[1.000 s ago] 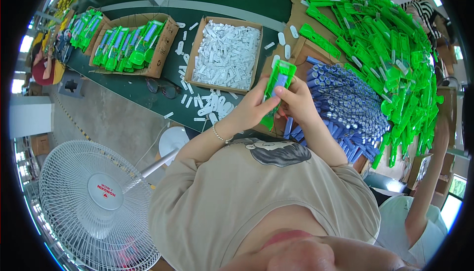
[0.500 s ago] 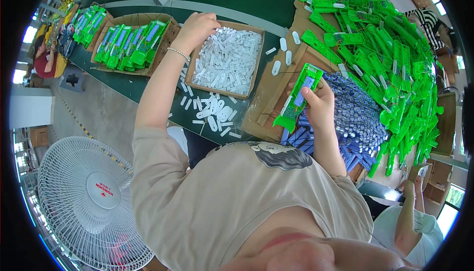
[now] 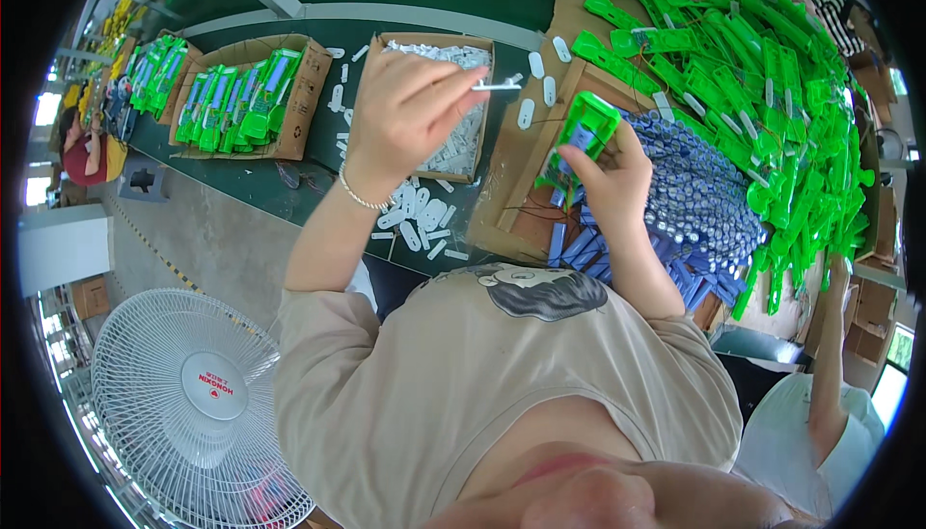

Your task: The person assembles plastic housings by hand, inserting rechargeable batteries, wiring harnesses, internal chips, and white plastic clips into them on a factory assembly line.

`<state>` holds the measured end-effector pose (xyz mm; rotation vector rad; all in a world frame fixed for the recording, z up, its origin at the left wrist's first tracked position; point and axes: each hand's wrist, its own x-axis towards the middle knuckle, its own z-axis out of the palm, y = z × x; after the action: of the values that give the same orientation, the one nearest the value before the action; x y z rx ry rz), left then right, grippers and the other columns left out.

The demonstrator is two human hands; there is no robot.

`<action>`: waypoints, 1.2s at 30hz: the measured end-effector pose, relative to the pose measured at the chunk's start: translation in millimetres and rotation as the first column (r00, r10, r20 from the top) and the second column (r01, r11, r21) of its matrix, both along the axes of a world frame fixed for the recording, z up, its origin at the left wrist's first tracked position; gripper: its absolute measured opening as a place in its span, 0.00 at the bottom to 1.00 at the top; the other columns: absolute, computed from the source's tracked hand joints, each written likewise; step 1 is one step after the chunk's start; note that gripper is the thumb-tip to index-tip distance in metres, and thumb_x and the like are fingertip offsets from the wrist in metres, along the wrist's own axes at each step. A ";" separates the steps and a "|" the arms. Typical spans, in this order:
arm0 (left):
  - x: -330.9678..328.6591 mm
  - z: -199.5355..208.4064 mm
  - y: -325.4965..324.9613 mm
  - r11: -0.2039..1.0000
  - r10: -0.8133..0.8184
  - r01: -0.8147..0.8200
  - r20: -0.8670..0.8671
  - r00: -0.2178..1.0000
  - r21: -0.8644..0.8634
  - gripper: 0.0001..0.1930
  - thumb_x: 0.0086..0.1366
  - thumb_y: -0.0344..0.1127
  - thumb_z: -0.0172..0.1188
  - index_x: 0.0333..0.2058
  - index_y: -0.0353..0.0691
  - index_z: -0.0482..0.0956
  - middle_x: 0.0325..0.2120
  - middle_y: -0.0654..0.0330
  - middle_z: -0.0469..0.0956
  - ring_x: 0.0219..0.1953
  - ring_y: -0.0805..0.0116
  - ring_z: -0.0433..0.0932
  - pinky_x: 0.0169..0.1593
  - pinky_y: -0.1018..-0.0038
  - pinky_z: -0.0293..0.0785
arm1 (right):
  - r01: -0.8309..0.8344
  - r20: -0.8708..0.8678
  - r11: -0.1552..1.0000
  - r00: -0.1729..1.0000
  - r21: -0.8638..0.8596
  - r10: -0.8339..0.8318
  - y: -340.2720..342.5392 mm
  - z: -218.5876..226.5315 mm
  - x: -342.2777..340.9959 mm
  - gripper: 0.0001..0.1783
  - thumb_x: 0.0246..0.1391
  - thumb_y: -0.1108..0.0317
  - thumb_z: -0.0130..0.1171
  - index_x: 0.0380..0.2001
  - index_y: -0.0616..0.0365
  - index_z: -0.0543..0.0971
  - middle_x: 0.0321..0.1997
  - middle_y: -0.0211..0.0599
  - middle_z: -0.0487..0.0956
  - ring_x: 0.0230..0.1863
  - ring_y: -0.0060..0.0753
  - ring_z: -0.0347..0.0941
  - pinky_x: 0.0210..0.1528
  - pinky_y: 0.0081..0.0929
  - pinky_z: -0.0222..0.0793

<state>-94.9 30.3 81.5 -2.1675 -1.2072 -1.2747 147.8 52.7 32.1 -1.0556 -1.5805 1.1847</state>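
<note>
From afar I am watching a flat, dark green tabletop (image 3: pixel 326 148) carrying an open brown cardboard box (image 3: pixel 311 95), a shallow brown cardboard tray (image 3: pixel 491 61) and brown cardboard sheeting (image 3: pixel 502 206); small white plastic pieces (image 3: pixel 411 235) are lying loose beside the tray.

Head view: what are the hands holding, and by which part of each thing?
Left hand: small white piece, by one end. Right hand: green casing, around its middle.
</note>
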 end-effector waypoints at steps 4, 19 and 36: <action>31.3 -9.6 -11.7 0.999 -0.013 0.019 0.122 0.992 -0.041 0.09 0.48 0.33 0.70 0.29 0.41 0.81 0.22 0.66 0.74 0.24 0.69 0.71 0.33 0.72 0.63 | 0.011 0.032 0.974 0.999 0.225 -0.019 -5.1 8.7 -17.8 0.28 0.41 0.70 0.72 0.48 0.64 0.73 0.34 0.38 0.82 0.33 0.24 0.80 0.36 0.22 0.76; 42.0 -13.0 -2.9 0.888 0.006 0.073 0.171 0.985 -0.453 0.10 0.55 0.38 0.65 0.22 0.40 0.77 0.16 0.63 0.71 0.19 0.63 0.69 0.29 0.70 0.62 | -0.102 0.128 0.964 0.989 0.246 0.072 -5.8 8.9 -19.5 0.31 0.40 0.66 0.73 0.50 0.60 0.75 0.28 0.37 0.82 0.28 0.19 0.79 0.30 0.21 0.74; 7.4 -29.7 1.9 0.315 0.043 0.619 0.662 0.748 -0.720 0.19 0.62 0.41 0.60 0.43 0.29 0.75 0.24 0.64 0.77 0.28 0.78 0.73 0.34 0.78 0.69 | -0.404 -0.257 0.823 0.911 -0.399 0.323 -9.0 4.2 -32.3 0.33 0.48 0.83 0.59 0.56 0.67 0.56 0.43 0.46 0.75 0.37 0.30 0.77 0.35 0.23 0.75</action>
<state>-87.5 32.1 51.8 -3.0178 -2.3159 -1.7785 115.5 43.6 36.3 -0.9064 -1.4380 1.9238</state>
